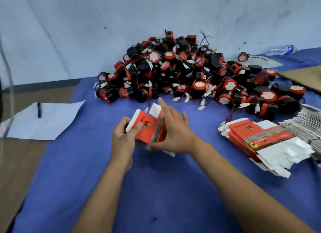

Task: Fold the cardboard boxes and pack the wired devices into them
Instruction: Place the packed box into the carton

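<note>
Both hands work one red box (149, 128) just above the blue cloth (156, 189) near the middle of the table. Left hand (124, 137) grips the box's left side, thumb pressed on the red face and fingers curled behind a white flap. Right hand (172, 130) lies along the box's right side with straight, spread fingers, the forefinger reaching up past a raised white flap and the thumb low at the box's bottom corner. The box is partly formed and tilted, its white end flaps open at the top.

To the right, a stack of flat boxes (260, 139) lies on the cloth, red printed faces up and white flaps fanned toward the near edge. Just beside it, further right, is a grey stack of flat sheets (305, 121). To the left, a white paper (45, 119) rests half on the cloth and half on the brown table (20, 163), with a dark pen (39, 110) on it.

Beyond the hands, a big pile of devices (191, 76) fills the back of the cloth: black and red round bodies with white tops, red and black wires, and white plugs tangled together. Behind it rises a pale wall (121, 24). A clear bottle (281, 50) lies at the far right.
</note>
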`<state>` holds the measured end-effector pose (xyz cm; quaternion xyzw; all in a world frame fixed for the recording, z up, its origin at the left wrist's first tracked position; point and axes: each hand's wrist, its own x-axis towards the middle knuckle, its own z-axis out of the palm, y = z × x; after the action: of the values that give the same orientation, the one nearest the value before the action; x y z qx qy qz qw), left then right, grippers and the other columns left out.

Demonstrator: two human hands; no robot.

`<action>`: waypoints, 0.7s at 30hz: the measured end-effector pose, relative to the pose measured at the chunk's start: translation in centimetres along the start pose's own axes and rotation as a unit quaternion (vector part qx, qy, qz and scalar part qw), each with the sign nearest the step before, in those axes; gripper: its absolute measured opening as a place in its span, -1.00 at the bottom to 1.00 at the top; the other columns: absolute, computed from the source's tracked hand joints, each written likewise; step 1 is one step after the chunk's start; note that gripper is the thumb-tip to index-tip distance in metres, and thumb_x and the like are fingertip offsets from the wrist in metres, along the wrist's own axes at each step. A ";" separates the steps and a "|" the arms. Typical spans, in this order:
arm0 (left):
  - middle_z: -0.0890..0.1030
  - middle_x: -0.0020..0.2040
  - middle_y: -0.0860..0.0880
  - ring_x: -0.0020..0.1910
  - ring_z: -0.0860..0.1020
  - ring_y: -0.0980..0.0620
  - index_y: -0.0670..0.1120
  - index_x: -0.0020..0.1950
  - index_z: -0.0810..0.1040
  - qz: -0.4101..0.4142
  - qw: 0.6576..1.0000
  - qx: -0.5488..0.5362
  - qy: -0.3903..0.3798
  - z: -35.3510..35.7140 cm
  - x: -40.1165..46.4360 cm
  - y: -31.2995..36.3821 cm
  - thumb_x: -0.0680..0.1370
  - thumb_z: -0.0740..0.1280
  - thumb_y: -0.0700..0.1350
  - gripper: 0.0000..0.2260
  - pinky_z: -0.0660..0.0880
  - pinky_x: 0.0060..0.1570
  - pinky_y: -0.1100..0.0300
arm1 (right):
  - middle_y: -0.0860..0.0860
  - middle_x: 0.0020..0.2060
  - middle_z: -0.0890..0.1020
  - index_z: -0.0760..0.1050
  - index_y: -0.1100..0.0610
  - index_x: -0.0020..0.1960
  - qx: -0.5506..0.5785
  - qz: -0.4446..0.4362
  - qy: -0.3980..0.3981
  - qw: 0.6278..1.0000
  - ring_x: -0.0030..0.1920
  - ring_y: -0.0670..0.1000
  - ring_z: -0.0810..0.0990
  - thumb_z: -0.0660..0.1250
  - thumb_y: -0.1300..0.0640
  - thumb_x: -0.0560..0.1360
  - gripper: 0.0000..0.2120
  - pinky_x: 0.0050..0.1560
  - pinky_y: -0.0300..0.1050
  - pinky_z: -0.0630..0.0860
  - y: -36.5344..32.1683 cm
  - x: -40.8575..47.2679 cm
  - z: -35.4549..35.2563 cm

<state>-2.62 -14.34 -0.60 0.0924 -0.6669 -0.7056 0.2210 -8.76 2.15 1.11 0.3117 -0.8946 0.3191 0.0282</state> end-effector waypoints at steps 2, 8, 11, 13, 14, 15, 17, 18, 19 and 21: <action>0.63 -0.16 0.00 -0.21 0.59 0.05 0.09 -0.15 0.58 -0.006 0.998 -0.020 -0.059 -1.7 -0.1 -0.5 0.50 0.44 0.14 -0.84 0.56 -0.27 0.11 | -0.05 0.49 0.27 -0.22 -0.03 0.68 0.021 -0.022 0.019 0.999 0.54 0.00 0.15 0.55 -0.42 0.20 0.37 0.58 0.35 -0.08 -0.2 0.2 1.2; 0.74 0.06 0.05 0.10 0.68 0.07 -0.07 0.17 0.64 0.022 0.980 0.050 -0.191 -1.9 0.8 -0.2 0.23 0.40 0.59 -0.16 0.60 0.11 0.14 | -0.16 0.49 0.35 -0.28 -0.16 0.65 0.279 -0.006 -0.086 0.957 0.51 -0.16 0.34 0.53 -0.19 0.37 0.19 0.52 -0.09 0.32 0.3 -1.0 2.4; 0.66 -0.21 -0.01 -0.16 0.59 0.14 -0.05 -0.11 0.64 0.111 0.969 0.130 -0.178 -1.7 0.9 0.0 0.40 0.38 0.47 -0.43 0.52 -0.10 0.12 | -0.14 0.36 0.51 -0.17 -0.10 0.67 0.359 0.010 -0.027 0.933 0.35 -0.20 0.53 0.51 0.00 0.45 0.06 0.30 -0.32 0.46 0.4 -1.5 2.4; 0.58 -0.23 -0.16 -0.17 0.51 0.01 -0.20 -0.13 0.61 0.127 0.975 0.124 -0.132 -2.0 0.8 0.3 0.43 0.39 0.40 -0.38 0.45 -0.15 -0.06 | -0.08 0.27 0.62 0.11 -0.04 0.63 0.394 0.033 0.024 0.918 0.26 -0.12 0.62 0.53 0.05 0.44 -0.10 0.24 -0.21 0.54 -0.1 -1.3 2.1; 0.58 -0.18 -0.16 -0.13 0.51 -0.03 -0.27 -0.08 0.58 0.120 0.979 0.110 -0.124 -2.1 0.7 0.5 0.41 0.41 0.43 -0.30 0.44 -0.12 -0.05 | -0.05 0.20 0.67 0.30 0.00 0.54 0.411 0.050 0.054 0.909 0.20 -0.07 0.66 0.53 0.03 0.42 -0.24 0.20 -0.14 0.57 -0.2 -1.0 1.9; 0.62 -0.07 -0.09 -0.02 0.55 -0.01 -0.25 0.03 0.57 0.106 0.981 0.087 -0.135 -2.3 0.7 0.6 0.39 0.45 0.42 -0.29 0.47 -0.04 -0.04 | -0.01 0.14 0.70 0.44 0.04 0.42 0.439 0.067 0.076 0.893 0.15 -0.01 0.69 0.53 -0.03 0.41 -0.38 0.16 -0.06 0.58 -0.3 -0.7 1.7; 0.60 0.32 0.08 0.36 0.52 0.08 -0.03 0.37 0.51 0.091 0.971 0.103 -0.196 -2.5 0.4 0.4 0.36 0.56 0.25 -0.33 0.52 0.25 -0.04 | 0.11 0.14 0.71 0.58 0.11 0.30 0.555 0.105 0.046 0.824 0.13 0.15 0.70 0.47 -0.18 0.42 -0.45 0.14 0.11 0.59 0.0 -0.5 1.3; 0.52 0.44 0.11 0.48 0.43 0.09 0.07 0.49 0.43 0.096 0.959 0.142 -0.224 -2.5 0.3 0.3 0.32 0.61 0.18 -0.22 0.49 0.34 -0.05 | 0.19 0.18 0.68 0.60 0.12 0.30 0.617 0.119 0.002 0.778 0.14 0.25 0.68 0.42 -0.24 0.46 -0.44 0.14 0.17 0.60 0.1 -0.7 1.3; 0.45 0.50 0.11 0.53 0.38 0.09 0.12 0.55 0.36 0.101 0.948 0.178 -0.243 -2.4 0.2 0.2 0.27 0.65 0.15 -0.11 0.46 0.40 -0.05 | 0.25 0.22 0.65 0.60 0.12 0.31 0.656 0.127 -0.034 0.743 0.16 0.31 0.65 0.37 -0.27 0.50 -0.43 0.15 0.22 0.60 0.3 -0.8 1.2; 0.45 0.49 0.06 0.52 0.40 0.06 0.11 0.56 0.35 0.103 0.942 0.208 -0.243 -1.7 -0.2 0.1 0.20 0.70 0.14 -0.01 0.44 0.45 -0.06 | 0.29 0.24 0.62 0.60 0.12 0.33 0.650 0.132 -0.072 0.745 0.17 0.35 0.63 0.34 -0.32 0.52 -0.39 0.22 0.31 0.56 0.6 -0.7 1.4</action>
<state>-1.66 -15.81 -0.71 -0.1071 -0.8383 -0.5253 0.0992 -8.29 2.02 -0.53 0.1558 -0.5018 0.8005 -0.2884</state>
